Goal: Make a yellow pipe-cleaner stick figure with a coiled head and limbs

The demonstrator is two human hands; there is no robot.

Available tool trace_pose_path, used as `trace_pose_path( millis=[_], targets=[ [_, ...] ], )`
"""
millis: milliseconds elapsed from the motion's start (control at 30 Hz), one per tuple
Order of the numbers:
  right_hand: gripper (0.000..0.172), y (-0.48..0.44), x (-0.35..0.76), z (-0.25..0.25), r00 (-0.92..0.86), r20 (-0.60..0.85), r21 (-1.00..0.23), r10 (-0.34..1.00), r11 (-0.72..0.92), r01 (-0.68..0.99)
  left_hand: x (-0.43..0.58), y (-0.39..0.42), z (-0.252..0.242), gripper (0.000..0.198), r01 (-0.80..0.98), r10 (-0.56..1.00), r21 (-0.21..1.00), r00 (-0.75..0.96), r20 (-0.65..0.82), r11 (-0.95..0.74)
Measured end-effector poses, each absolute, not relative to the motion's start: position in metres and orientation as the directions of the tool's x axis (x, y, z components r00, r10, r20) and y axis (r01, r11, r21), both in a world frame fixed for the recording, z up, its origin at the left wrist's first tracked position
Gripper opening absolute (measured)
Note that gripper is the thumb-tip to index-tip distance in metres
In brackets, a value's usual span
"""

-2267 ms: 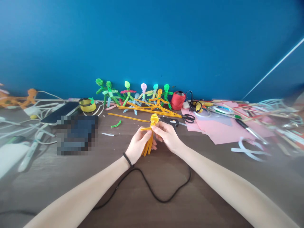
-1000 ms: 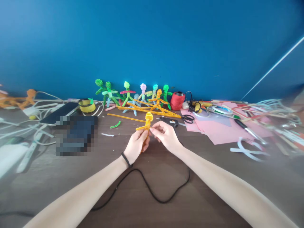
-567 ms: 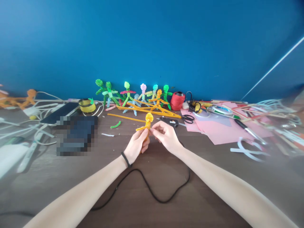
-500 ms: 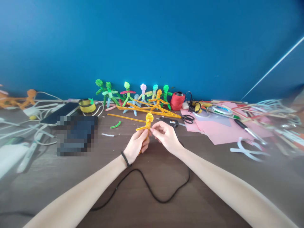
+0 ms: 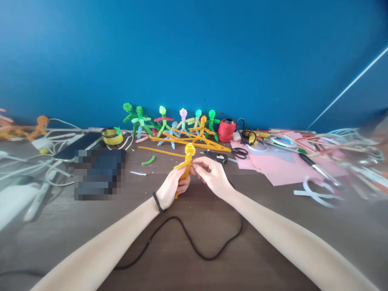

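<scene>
Near the middle of the table, my left hand [image 5: 173, 185] is closed round the lower body of an orange-yellow pipe-cleaner figure [image 5: 189, 150]. The figure stands upright in it, with a coiled round head on top and one arm sticking out to the left. My right hand [image 5: 213, 174] pinches at the figure's right side with thumb and forefinger; the bit between those fingertips is mostly hidden. Beyond the hands lie a loose orange pipe cleaner [image 5: 160, 151] and a bundle of orange pipe cleaners [image 5: 209, 144].
Several finished pipe-cleaner figures [image 5: 163, 120] lean along the blue wall. Right of them are scissors [image 5: 240, 152], a glue gun [image 5: 216, 156], a red roll [image 5: 226, 130] and pink paper [image 5: 281, 167]. A phone [image 5: 79, 145] and cables lie left; a black cord [image 5: 194, 246] curves in front.
My left hand has shifted its thumb a little, so more of the figure's lower body shows below. The right hand keeps its pinch at the figure's side, almost in place.
</scene>
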State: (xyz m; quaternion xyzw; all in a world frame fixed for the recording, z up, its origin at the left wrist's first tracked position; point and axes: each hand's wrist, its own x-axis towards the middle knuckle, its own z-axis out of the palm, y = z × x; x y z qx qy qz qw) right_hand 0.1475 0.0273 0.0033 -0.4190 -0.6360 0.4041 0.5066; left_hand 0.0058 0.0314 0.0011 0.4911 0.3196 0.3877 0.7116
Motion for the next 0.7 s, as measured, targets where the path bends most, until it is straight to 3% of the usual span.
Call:
trace_pose_path(
  millis=[233, 467, 567, 667, 700],
  targets=[
    [0.024, 0.033, 0.153, 0.013, -0.17, 0.275, -0.935, 0.946, 0.304, 0.181, -0.003, 0.036, 0.009, 0.011, -0.377, 0.827, 0.871, 0.56, -0.058, 0.317],
    [0.021, 0.063, 0.17, 0.024, -0.043, 0.35, -0.891, 0.936, 0.346, 0.294, -0.006, 0.042, 0.006, 0.009, -0.452, 0.82, 0.812, 0.569, -0.056, 0.369],
    [0.017, 0.088, 0.176, 0.027, -0.083, 0.355, -0.778, 0.931, 0.344, 0.525, -0.006, 0.045, 0.004, 0.01, -0.479, 0.827, 0.795, 0.56, -0.051, 0.372],
    [0.018, 0.116, 0.176, 0.03, -0.199, 0.345, -0.462, 0.917, 0.351, 0.815, -0.007, 0.047, 0.002, 0.011, -0.474, 0.831, 0.799, 0.553, -0.057, 0.37],
    [0.017, 0.125, 0.174, 0.03, -0.215, 0.323, -0.424, 0.922, 0.344, 0.838, -0.008, 0.047, 0.002, 0.011, -0.468, 0.832, 0.803, 0.552, -0.061, 0.369]
  ],
)
